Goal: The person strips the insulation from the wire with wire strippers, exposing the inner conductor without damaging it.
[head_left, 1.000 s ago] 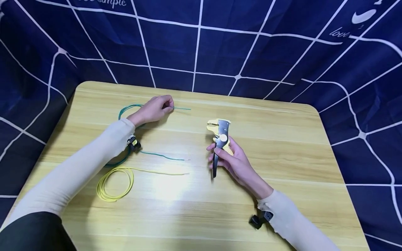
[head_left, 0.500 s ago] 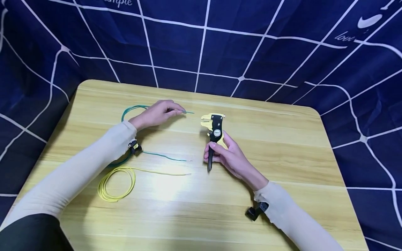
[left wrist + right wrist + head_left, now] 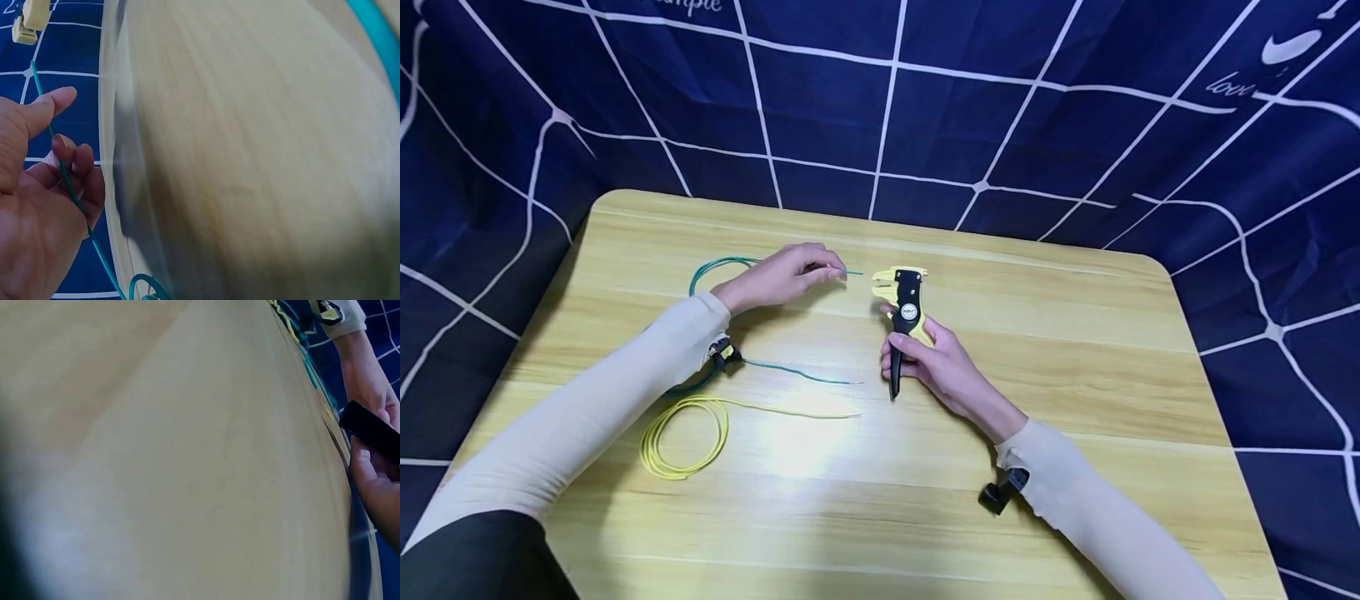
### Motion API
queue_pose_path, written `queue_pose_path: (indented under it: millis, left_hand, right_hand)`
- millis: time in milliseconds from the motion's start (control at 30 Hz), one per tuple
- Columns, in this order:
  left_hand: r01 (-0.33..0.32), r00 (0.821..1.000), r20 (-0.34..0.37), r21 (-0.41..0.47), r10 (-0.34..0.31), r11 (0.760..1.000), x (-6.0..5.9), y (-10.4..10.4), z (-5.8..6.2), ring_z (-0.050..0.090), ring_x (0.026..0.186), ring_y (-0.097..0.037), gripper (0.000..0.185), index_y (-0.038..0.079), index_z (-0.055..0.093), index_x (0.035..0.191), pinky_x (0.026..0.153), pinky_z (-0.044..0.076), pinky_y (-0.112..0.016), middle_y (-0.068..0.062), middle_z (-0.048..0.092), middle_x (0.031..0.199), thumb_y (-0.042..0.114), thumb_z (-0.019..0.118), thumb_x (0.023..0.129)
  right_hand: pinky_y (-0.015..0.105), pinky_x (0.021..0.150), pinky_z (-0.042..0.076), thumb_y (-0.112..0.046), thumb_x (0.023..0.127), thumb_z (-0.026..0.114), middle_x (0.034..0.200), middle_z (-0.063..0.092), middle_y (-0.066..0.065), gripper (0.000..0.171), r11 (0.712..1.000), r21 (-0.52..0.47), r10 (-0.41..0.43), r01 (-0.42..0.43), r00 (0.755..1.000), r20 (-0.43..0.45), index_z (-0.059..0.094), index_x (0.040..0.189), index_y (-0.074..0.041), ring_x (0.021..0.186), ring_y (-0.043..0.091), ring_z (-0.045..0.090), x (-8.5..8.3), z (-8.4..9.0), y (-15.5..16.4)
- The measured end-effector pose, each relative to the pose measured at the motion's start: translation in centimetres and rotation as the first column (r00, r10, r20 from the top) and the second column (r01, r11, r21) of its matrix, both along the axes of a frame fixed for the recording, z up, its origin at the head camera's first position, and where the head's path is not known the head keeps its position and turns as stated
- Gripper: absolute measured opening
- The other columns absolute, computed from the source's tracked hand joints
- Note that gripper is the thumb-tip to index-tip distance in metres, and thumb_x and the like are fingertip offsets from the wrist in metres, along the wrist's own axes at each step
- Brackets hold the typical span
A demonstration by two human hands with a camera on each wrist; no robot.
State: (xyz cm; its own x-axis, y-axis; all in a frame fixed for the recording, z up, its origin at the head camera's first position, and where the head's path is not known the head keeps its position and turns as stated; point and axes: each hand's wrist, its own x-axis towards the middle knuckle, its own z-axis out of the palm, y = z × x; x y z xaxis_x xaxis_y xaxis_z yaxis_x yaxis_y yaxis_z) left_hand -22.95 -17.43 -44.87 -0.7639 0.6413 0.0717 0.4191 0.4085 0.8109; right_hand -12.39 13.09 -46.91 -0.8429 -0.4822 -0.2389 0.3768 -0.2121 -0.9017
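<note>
My left hand (image 3: 790,273) pinches a green wire (image 3: 70,187) between thumb and fingers, and the wire's short free end points right, toward the tool. In the left wrist view the wire runs across the palm and out past the thumb. My right hand (image 3: 942,367) grips a yellow and black wire stripper (image 3: 907,310) by its handles, head up. The stripper's jaws stand apart and face left, a short gap from the wire's tip. Only the black handle (image 3: 372,430) of the stripper shows in the right wrist view.
A coiled yellow wire (image 3: 683,475) lies on the wooden table (image 3: 1060,350) at front left, its straight end pointing right. Behind it lies a second green wire (image 3: 797,372) with a bare tip, its coil partly hidden by the left forearm. Blue cloth (image 3: 820,100) with white lines surrounds the table.
My left hand has moved right with the green wire, and its grip now sits nearer the wire's end. The stripper has moved left and back, turning its jaws toward the wire.
</note>
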Motion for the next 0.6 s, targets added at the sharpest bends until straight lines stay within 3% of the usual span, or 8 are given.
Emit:
queue_pose_path:
  millis: [100, 367, 600]
  left_hand:
    - [-0.003, 1.0, 0.001, 0.011, 0.003, 1.0, 0.0, 0.0, 0.1, 0.057, 0.094, -0.024, 0.023, 0.004, 0.078, 0.125, 0.085, 0.048, -0.042, -0.013, 0.071, 0.115, 0.012, 0.059, 0.114]
    - [-0.017, 1.0, -0.002, 0.019, 0.017, 1.0, 0.2, -0.1, 0.3, 0.062, 0.102, -0.027, 0.02, 0.001, 0.075, 0.119, 0.094, 0.048, -0.044, -0.011, 0.074, 0.117, 0.009, 0.057, 0.115]
    - [0.0, 1.0, -0.011, 0.018, 0.0, 1.0, 0.1, -0.3, 0.3, 0.062, 0.099, -0.027, 0.021, 0.001, 0.076, 0.121, 0.09, 0.049, -0.043, -0.011, 0.074, 0.119, 0.009, 0.057, 0.114]
  right_hand:
    - [0.045, 0.088, 0.064, -0.007, 0.112, 0.061, 0.106, 0.069, 0.018, 0.054, 1.0, 0.002, -0.001, 0.001, 1.0, 0.012, 0.043, 0.163, -0.004, 0.09, 0.027, 0.073, -0.4, -0.1, -0.4]
    - [0.045, 0.088, 0.064, -0.008, 0.112, 0.061, 0.105, 0.069, 0.018, 0.053, 1.0, 0.012, -0.004, 0.004, 1.0, 0.026, 0.044, 0.162, -0.005, 0.088, 0.026, 0.073, -1.4, 0.0, -1.7]
    - [0.046, 0.087, 0.064, -0.01, 0.113, 0.061, 0.103, 0.069, 0.016, 0.053, 1.0, 0.009, -0.02, 0.02, 0.999, 0.029, 0.044, 0.163, -0.006, 0.086, 0.026, 0.073, -1.5, 0.1, -2.0]
